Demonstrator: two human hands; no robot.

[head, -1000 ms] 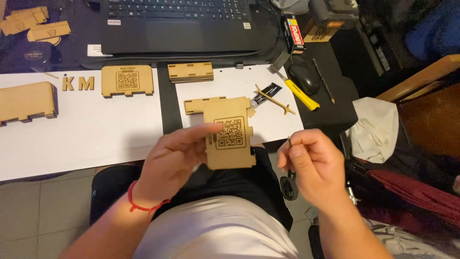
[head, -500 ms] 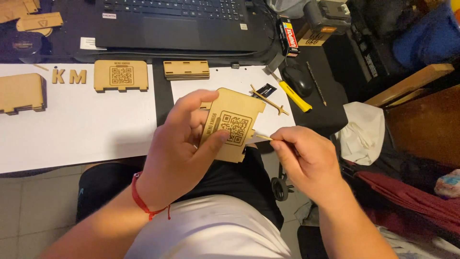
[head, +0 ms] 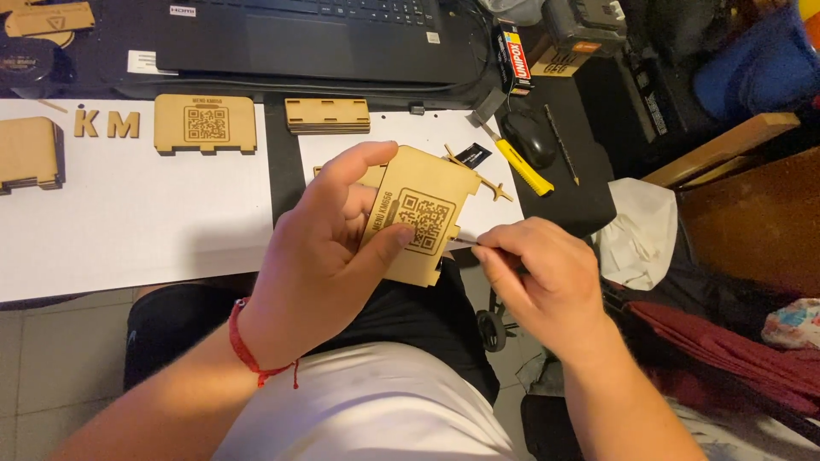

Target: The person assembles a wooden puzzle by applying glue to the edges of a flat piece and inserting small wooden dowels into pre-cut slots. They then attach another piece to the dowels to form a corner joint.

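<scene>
My left hand (head: 329,248) grips a flat laser-cut wooden panel (head: 427,209) with an engraved square code, thumb pressed across its face. The panel is tilted, held over my lap in front of the table edge. My right hand (head: 534,277) pinches a thin pointed tool whose tip (head: 461,243) touches the panel's right edge. Only a short bit of the tool shows beyond my fingers.
White sheets (head: 128,213) cover the table, carrying another engraved panel (head: 205,124), wooden letters (head: 107,124), a wooden box (head: 30,152) and stacked slotted strips (head: 327,114). A laptop (head: 299,38) sits behind. A yellow utility knife (head: 517,162), a mouse (head: 530,137) and a wooden offcut (head: 483,179) lie right.
My left hand has lifted and turned the panel, rotating it clockwise. My right hand moved in from the right, and its tool now touches the panel's edge.
</scene>
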